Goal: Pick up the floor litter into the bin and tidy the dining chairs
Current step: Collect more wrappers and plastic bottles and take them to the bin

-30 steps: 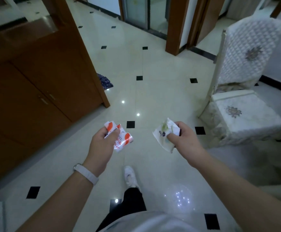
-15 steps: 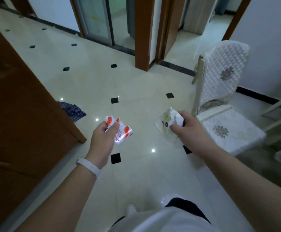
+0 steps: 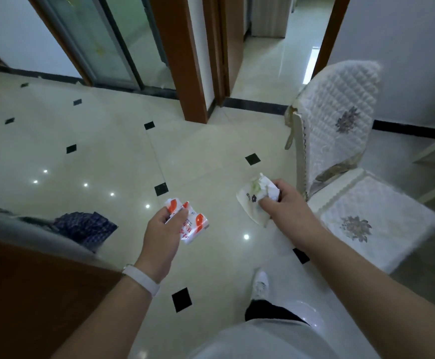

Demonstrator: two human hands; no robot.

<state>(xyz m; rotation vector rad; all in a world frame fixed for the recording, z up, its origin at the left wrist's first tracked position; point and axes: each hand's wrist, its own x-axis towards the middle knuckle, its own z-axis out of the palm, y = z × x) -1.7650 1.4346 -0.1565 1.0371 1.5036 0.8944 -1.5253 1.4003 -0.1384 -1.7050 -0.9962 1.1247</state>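
Head view: litter in both hands, no bin in sight

Head camera looked down on a pale tiled floor (image 3: 112, 151) with small black diamond insets; no container showed in this view, so nothing could be said of contents; the left hand (image 3: 162, 235) was closed around a crumpled white-and-orange wrapper (image 3: 191, 224), fingers curled over its upper edge, a white wristband (image 3: 141, 279) on that wrist; the right hand (image 3: 282, 203) pinched a crumpled white paper (image 3: 254, 199) with a green stain and a dark flower print; both pieces were held clear of the floor, well apart from each other; a dining chair (image 3: 340, 141) in a white quilted cover stood just right of the right hand, its seat facing right; a dark checked cloth (image 3: 84, 226) lay on the floor to the left, beside the corner of a brown wooden cabinet (image 3: 29, 294); one white shoe (image 3: 259, 285) stood on the tiles below the hands; against the frame a second earlier, the view had swung right, so the cabinet filled far less of the left side, the cloth sat lower and nearer, the chair stood closer to the right hand; both grips were unchanged
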